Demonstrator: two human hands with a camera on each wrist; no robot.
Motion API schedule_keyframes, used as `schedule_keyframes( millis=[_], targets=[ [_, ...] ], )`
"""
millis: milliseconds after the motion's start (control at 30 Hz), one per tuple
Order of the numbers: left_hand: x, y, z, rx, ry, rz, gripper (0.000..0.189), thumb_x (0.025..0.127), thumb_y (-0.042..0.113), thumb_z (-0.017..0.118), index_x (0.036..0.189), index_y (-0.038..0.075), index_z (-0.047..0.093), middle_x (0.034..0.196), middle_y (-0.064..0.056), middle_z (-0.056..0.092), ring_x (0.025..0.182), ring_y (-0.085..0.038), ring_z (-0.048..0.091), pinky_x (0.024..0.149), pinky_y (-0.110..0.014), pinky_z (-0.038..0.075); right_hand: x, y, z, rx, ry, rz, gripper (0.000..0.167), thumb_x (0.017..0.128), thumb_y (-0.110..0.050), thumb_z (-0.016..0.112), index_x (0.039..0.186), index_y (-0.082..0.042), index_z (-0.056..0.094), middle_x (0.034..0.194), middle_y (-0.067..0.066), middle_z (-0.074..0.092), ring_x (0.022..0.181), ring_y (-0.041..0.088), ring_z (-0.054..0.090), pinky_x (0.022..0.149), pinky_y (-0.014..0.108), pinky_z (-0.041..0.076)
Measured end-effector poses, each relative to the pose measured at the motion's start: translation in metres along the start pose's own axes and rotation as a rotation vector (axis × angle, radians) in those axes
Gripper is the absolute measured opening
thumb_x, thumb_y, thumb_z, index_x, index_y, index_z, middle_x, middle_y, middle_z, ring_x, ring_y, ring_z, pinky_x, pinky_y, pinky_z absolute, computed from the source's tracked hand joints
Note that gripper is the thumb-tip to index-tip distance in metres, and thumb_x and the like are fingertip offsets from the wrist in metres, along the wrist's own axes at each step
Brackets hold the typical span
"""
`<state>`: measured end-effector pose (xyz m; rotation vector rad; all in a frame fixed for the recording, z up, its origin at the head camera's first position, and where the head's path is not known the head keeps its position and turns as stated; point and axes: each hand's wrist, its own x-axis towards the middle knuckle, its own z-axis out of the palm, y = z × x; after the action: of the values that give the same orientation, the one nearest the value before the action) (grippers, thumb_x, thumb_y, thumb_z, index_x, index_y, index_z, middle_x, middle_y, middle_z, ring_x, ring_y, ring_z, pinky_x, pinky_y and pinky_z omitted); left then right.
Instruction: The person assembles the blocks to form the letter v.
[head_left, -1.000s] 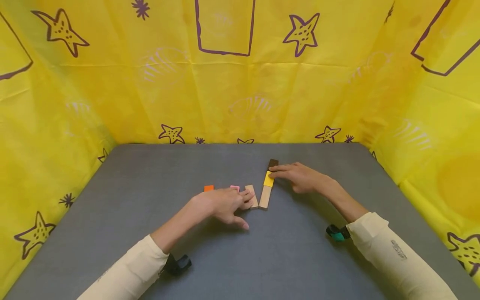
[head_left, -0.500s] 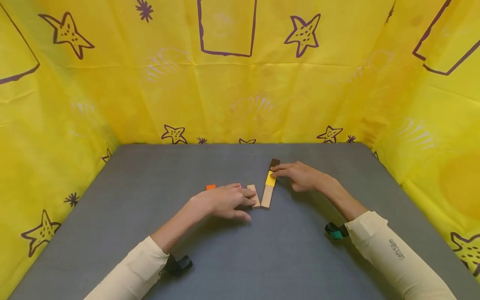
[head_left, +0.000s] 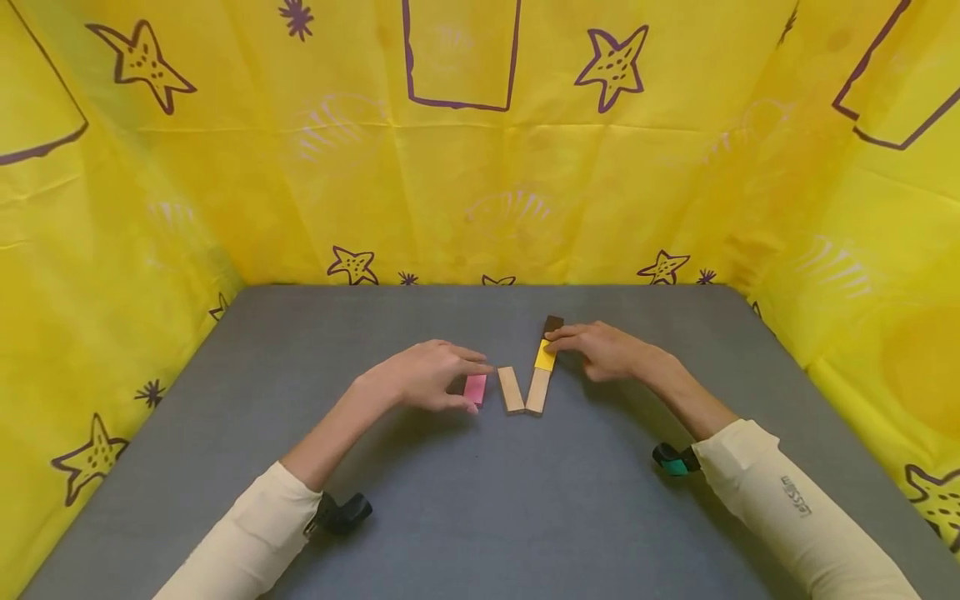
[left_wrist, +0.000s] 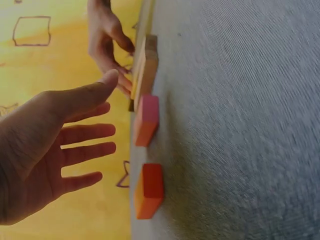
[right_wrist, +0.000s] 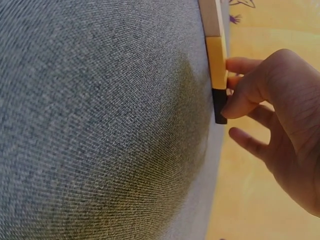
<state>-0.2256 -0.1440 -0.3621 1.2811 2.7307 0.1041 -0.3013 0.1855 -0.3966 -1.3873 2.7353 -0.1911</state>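
My left hand [head_left: 423, 375] hovers with extended fingers over the pink block [head_left: 475, 389], holding nothing. In the left wrist view an orange-red block [left_wrist: 151, 187] lies beyond the pink one; the hand hides it from the head view. To the right, two plain wooden blocks meet at their near ends in a V: the left block [head_left: 511, 389] and the right block [head_left: 537, 392]. A yellow block [head_left: 545, 357] and a dark brown block [head_left: 553, 325] continue the right arm of the V. My right hand [head_left: 603, 350] rests its fingertips on the yellow block, thumb beside the dark one.
The blocks lie on a grey cloth-covered table [head_left: 525, 517]. Behind it and at both sides hangs a yellow curtain [head_left: 480, 167] printed with starfish. A dark strap [head_left: 341, 512] sits at the left wrist and another strap [head_left: 673, 460] at the right.
My left hand has moved off the left wooden block, leftward and back to over the pink block, and now covers the orange one. The right hand stays at the yellow block.
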Motion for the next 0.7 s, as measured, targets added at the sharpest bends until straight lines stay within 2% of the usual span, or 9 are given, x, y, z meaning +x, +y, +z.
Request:
schedule_keyframes(
  millis=[300,467,700],
  targets=[
    [0.012,-0.015,0.018,-0.084,-0.009,-0.015,0.054,0.093,0.041,0.078,0.137,0.011,0.070,0.144,-0.009,0.067,0.131,-0.027,0.066,0.113,-0.045,0.053,0.000,-0.001,-0.001,0.001,0.010,-0.013,0.062,0.082,0.012,0.053,0.138,-0.008,0.068,0.149,0.015,0.063,0.137,0.040,0.060,0.096,0.056,0.053],
    [0.015,-0.016,0.021,-0.105,0.003,-0.018,0.048,0.092,0.037,0.081,0.131,0.010,0.072,0.133,-0.007,0.073,0.118,-0.023,0.069,0.106,-0.040,0.057,0.000,-0.001,-0.002,0.014,0.001,-0.012,0.064,0.081,0.013,0.052,0.139,-0.008,0.067,0.150,0.016,0.061,0.137,0.041,0.060,0.095,0.053,0.054],
    [0.016,-0.017,0.023,-0.102,0.009,-0.019,0.042,0.094,0.034,0.079,0.128,0.010,0.073,0.130,-0.007,0.074,0.110,-0.021,0.069,0.101,-0.037,0.059,0.001,0.000,-0.001,0.022,0.005,-0.018,0.064,0.080,0.013,0.053,0.139,-0.007,0.067,0.150,0.017,0.062,0.136,0.040,0.061,0.094,0.049,0.054]
  ],
)
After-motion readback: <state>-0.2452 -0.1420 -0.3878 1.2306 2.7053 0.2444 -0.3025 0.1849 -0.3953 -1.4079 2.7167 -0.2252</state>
